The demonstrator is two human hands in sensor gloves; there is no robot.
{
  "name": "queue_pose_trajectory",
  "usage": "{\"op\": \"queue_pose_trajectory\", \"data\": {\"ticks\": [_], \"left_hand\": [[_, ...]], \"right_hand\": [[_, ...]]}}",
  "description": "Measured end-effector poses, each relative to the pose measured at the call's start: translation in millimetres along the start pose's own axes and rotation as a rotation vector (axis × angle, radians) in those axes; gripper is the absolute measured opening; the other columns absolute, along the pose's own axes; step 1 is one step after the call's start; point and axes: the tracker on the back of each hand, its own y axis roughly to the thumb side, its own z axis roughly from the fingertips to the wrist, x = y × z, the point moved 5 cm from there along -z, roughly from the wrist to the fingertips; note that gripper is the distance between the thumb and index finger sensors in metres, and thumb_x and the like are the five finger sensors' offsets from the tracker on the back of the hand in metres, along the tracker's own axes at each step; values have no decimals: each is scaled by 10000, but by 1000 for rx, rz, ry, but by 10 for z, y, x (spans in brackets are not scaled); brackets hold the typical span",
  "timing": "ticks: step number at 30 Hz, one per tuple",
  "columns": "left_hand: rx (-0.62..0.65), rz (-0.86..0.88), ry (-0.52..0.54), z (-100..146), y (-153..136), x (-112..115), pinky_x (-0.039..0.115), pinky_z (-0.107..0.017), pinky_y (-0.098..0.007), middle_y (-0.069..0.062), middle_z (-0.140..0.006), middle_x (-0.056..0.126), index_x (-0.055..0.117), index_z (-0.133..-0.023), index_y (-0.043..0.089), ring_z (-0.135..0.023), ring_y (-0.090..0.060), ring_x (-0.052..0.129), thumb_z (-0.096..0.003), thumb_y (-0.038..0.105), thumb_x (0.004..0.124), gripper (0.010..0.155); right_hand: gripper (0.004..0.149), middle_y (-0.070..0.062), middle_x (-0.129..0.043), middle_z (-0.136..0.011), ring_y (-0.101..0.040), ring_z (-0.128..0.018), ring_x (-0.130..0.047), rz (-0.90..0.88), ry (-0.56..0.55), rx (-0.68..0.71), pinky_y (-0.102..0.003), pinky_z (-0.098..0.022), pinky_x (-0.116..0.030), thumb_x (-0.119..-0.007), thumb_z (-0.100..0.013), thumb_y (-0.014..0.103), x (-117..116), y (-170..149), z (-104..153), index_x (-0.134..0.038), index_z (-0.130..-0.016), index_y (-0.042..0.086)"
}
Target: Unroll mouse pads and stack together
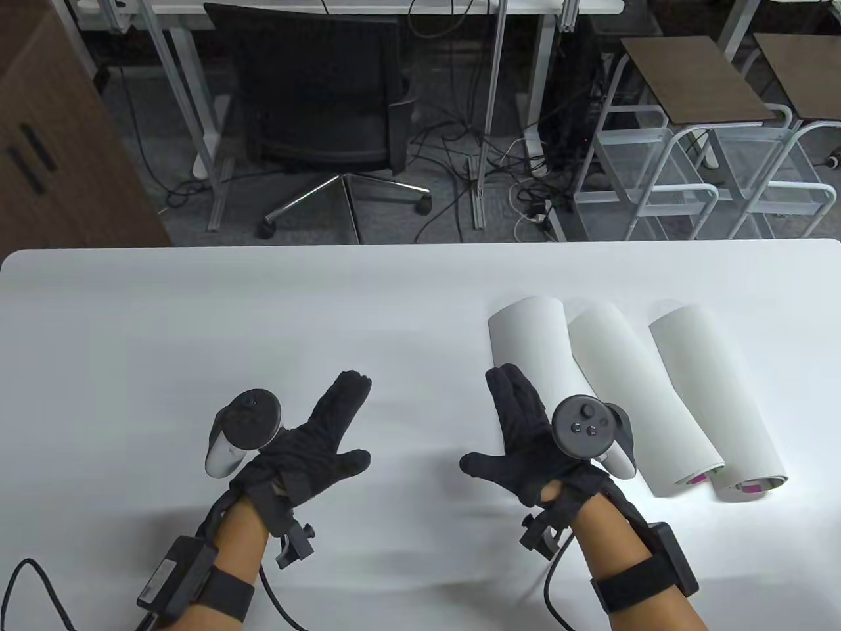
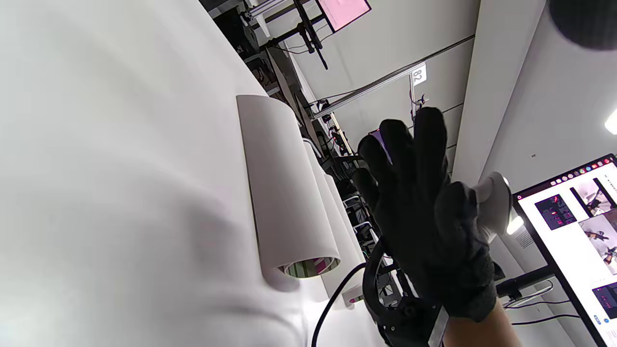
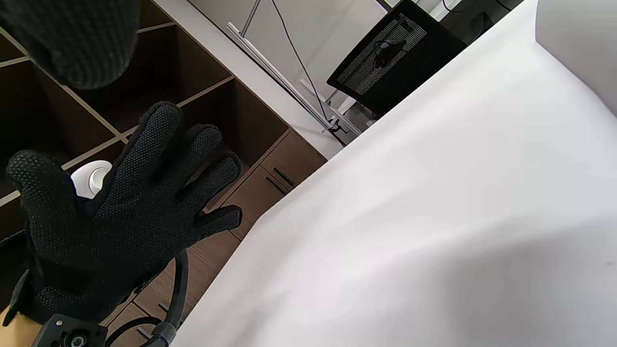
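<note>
Three rolled-up white mouse pads lie side by side on the right of the white table (image 1: 197,315): a left roll (image 1: 529,328), a middle roll (image 1: 624,388) and a right roll (image 1: 713,401). Their near ends show pink print inside. My right hand (image 1: 519,420) is open and empty, its fingers over the near end of the left roll; I cannot tell whether they touch it. My left hand (image 1: 328,434) is open and empty over bare table at centre. The left wrist view shows the right hand (image 2: 424,217) beside the rolls (image 2: 284,193). The right wrist view shows the left hand (image 3: 120,207).
Beyond the table's far edge stand a black office chair (image 1: 322,98) and two metal-framed stools (image 1: 696,79), over floor cables. A cable (image 1: 39,585) trails from my left wrist across the near left of the table. A lit monitor (image 2: 578,231) stands to the right.
</note>
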Motion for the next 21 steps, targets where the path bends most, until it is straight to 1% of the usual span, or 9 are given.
{"op": "queue_pose_trajectory", "data": {"ticks": [7, 9, 11, 13, 15, 16, 17, 19, 21], "left_hand": [[5, -1, 4, -1, 3, -16, 95, -656, -759, 22, -1170, -36, 136, -1123, 433, -1135, -407, -39, -422, 834, 716, 994], [7, -4, 3, -6, 1, -16, 96, -657, -758, 20, -1171, -33, 137, -1123, 431, -1135, -409, -37, -422, 833, 717, 995], [6, -5, 8, -4, -1, -24, 98, -657, -758, 18, -1173, -29, 142, -1124, 431, -1136, -408, -32, -422, 830, 721, 993], [-3, -10, 26, 9, -4, -44, 101, -659, -758, 13, -1176, -18, 153, -1128, 426, -1138, -411, -23, -425, 823, 727, 991], [-9, -13, 41, 18, -16, -63, 106, -660, -757, 10, -1179, -8, 161, -1129, 424, -1140, -413, -13, -426, 818, 730, 986], [-14, -13, 46, 19, -25, -67, 107, -660, -757, 8, -1180, -3, 163, -1130, 423, -1142, -412, -9, -427, 814, 732, 985], [-19, -14, 46, 18, -37, -67, 108, -660, -758, 5, -1181, -1, 167, -1132, 422, -1142, -413, -6, -431, 811, 734, 982], [-38, -21, 45, 18, -80, -60, 111, -661, -757, 4, -1182, 5, 171, -1134, 417, -1143, -414, 0, -434, 808, 733, 979], [-55, -11, 46, 16, -122, -43, 115, -660, -758, -6, -1186, 18, 187, -1138, 412, -1145, -419, 11, -437, 800, 739, 973]], "right_hand": [[1045, -120, 1, -1020, -526, -985, -67, 10, -7, -3, -712, -640, -154, -856, -356, 654, 21, 11, 8, -80, -984, 343], [1042, -122, -12, -1023, -524, -988, -100, 26, -40, -22, -711, -644, -171, -859, -357, 649, 96, 24, 12, -89, -987, 340], [1032, -133, -48, -1030, -522, -995, -138, 58, -98, -69, -709, -649, -201, -865, -362, 632, 230, 22, 16, -107, -994, 330], [993, -150, -129, -1040, -527, -996, -215, 94, -168, -179, -703, -653, -256, -877, -371, 593, 402, -35, 9, -174, -1013, 308], [937, -169, -204, -1028, -536, -981, -291, 148, -204, -390, -685, -655, -337, -886, -387, 545, 556, -178, 6, -253, -1023, 276], [918, -178, -246, -1022, -543, -976, -349, 202, -216, -534, -676, -657, -391, -891, -384, 523, 640, -271, 17, -296, -1026, 247], [914, -184, -247, -1017, -547, -971, -360, 226, -187, -574, -674, -656, -399, -890, -387, 521, 668, -334, -13, -301, -1028, 242], [920, -192, -240, -1015, -557, -969, -364, 267, -140, -735, -680, -656, -396, -890, -388, 516, 712, -524, -42, -288, -1028, 242], [929, -198, -231, -1015, -565, -965, -370, 289, -95, -854, -684, -654, -402, -880, -392, 528, 693, -728, -54, -265, -1028, 243]]}}
